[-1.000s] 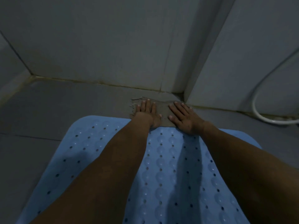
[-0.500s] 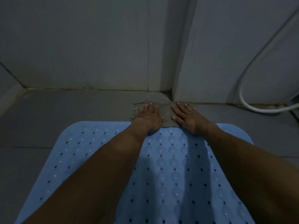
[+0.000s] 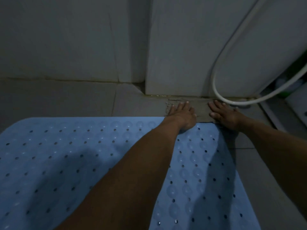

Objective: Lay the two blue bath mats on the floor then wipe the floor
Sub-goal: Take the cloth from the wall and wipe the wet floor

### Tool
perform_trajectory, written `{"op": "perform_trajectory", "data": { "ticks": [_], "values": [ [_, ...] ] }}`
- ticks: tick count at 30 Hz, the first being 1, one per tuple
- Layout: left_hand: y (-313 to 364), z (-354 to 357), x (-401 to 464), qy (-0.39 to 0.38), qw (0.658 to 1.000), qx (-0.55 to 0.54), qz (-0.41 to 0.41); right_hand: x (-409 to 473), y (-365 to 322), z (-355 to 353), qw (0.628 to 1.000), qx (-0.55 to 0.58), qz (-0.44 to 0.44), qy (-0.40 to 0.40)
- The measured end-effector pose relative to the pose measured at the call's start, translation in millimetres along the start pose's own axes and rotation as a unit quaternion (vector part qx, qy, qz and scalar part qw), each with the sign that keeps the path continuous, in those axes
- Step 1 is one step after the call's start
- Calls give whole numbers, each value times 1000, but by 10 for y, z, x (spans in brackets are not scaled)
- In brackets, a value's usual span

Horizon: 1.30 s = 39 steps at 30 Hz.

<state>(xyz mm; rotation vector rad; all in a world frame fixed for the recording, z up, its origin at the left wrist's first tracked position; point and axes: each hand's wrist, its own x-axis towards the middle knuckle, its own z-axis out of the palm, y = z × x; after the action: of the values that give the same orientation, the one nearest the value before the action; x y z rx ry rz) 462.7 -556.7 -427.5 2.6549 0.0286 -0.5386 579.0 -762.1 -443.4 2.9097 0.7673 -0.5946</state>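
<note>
One blue bath mat [image 3: 66, 155], dotted with holes and round bumps, lies flat on the grey tiled floor [image 3: 66, 98] and fills the lower part of the view. Just beyond its far edge a brown frayed cloth [image 3: 201, 112] is spread on the floor at the foot of the wall. My left hand [image 3: 181, 116] presses flat on the cloth's left part, with its wrist over the mat's edge. My right hand [image 3: 224, 114] presses flat on the cloth's right part. A second mat is not in view.
A white hose [image 3: 214, 80] loops down the wall and touches the floor just beyond my right hand. A projecting wall corner [image 3: 147, 63] stands behind the cloth. At the far right are a pale raised ledge [image 3: 282, 117] and dim green objects [image 3: 287, 93].
Both hands have slid the cloth to the right along the wall, from the corner towards the hose. The view has turned right with them, so the mat now reaches further left.
</note>
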Motion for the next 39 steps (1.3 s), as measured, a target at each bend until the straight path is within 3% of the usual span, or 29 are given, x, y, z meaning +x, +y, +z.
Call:
{"op": "perform_trajectory", "data": {
  "ticks": [6, 14, 21, 28, 39],
  "values": [
    [392, 65, 246, 6, 999, 45, 1, -55, 365, -27, 999, -7, 28, -20],
    [421, -40, 330, -34, 995, 97, -16, -83, 138, -240, 995, -61, 36, -65],
    [436, -91, 369, -47, 990, 130, -14, -43, -77, -397, 992, 75, 97, -29],
    [410, -73, 478, -58, 987, 149, 11, -113, -103, -247, 995, 38, 91, -26],
    [324, 58, 528, -29, 988, 150, 24, -257, -329, -134, 981, 119, 150, -11]
  ]
}}
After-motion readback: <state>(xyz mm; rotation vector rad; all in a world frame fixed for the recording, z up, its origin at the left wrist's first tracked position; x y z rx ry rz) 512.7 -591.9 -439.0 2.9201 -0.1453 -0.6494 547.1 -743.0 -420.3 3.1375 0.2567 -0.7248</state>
